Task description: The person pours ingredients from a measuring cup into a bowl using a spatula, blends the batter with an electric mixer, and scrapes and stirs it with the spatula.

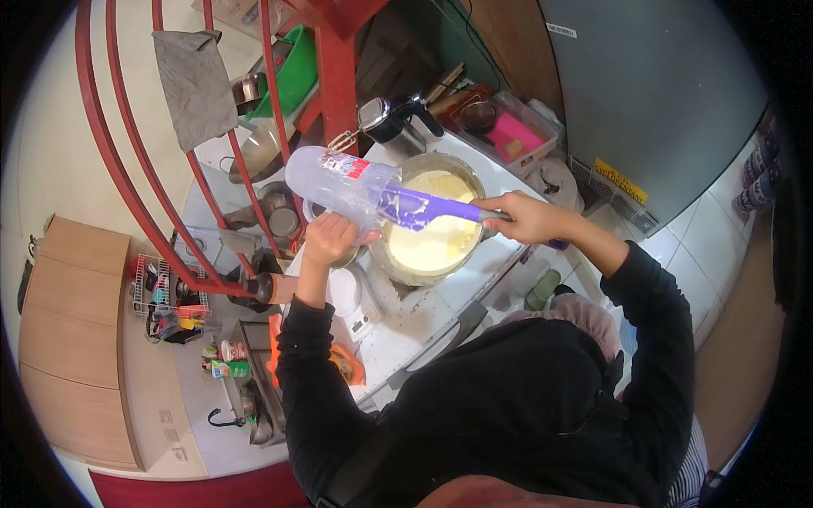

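My left hand (330, 239) is closed around a translucent plastic jar (315, 179) with a red and white label. The jar lies tilted on its side, its mouth toward the right, above a large mixing bowl (479, 176). In my right hand (527, 218) is the grey handle of a purple spatula (445, 209). The spatula's blade is smeared with a pale substance and reaches the jar's mouth; how far it goes inside I cannot tell. Pale yellow batter (432, 245) fills much of the bowl below.
A hand mixer (394, 118) stands behind the bowl on the white table (415, 326). A white kitchen scale (360, 305) sits left of the bowl. Red railings (182, 199) rise at the left. A clear box with pink contents (517, 135) is at the back right, near a grey refrigerator (652, 85).
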### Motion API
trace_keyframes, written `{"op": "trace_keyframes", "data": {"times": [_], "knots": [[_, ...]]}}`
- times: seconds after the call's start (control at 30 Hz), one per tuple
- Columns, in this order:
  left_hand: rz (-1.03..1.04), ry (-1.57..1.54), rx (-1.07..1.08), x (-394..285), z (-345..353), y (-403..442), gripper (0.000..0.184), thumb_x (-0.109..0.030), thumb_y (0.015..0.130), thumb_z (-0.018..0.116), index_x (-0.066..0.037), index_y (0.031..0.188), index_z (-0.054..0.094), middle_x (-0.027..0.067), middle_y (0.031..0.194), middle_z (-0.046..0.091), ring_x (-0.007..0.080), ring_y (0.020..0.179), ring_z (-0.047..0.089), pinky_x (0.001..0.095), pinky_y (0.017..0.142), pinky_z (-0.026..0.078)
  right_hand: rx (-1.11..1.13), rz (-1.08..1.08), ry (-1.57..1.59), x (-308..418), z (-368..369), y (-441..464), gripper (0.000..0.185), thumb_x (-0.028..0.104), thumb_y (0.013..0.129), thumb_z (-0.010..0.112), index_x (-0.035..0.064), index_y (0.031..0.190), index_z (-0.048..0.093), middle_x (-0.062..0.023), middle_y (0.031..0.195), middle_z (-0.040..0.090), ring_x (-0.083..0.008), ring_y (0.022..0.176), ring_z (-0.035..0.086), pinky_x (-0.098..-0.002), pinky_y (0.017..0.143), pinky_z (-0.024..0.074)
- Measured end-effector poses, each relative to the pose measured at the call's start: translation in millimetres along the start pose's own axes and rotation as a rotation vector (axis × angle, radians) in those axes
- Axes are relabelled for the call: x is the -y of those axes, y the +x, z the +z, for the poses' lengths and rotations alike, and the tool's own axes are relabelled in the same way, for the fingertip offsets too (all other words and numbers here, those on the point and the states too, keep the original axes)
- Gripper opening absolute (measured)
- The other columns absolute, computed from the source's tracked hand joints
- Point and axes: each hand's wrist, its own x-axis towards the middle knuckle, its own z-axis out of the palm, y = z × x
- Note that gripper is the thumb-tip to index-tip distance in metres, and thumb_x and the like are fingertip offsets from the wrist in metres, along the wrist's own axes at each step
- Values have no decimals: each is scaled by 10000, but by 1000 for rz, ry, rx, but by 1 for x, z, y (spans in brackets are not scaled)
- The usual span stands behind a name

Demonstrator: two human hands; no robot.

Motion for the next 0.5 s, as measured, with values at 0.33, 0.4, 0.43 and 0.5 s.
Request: {"op": "trace_keyframes", "data": {"times": [0.33,0.4,0.43,0.5], "knots": [[-50,-69,23,-8,1,5,423,-280,612,743,-112,488,375,8,444,377,162,375,399,267,359,314,-225,-60,-240,3,20,27,411,155,857,485,58,1248,406,-200,667,562,-288,475,512,-355,544,446],[-8,-25,50,-14,-3,14,422,-277,618,742,-116,484,375,7,442,378,155,369,393,261,350,311,-264,-55,-247,-1,26,34,408,171,862,483,68,1249,407,-184,652,555,-270,466,509,-342,527,441],[9,-44,25,-16,-2,16,421,-275,621,740,-118,482,375,6,440,376,151,369,394,258,349,311,-288,-126,-154,-16,36,43,406,190,868,481,76,1251,408,-167,632,546,-248,449,502,-327,503,436],[41,-79,-21,-18,0,19,418,-271,626,737,-122,478,376,3,436,373,144,369,394,250,347,311,-154,-54,132,-25,35,49,401,228,882,469,95,1256,409,-118,597,512,-192,414,472,-287,450,409]]}}
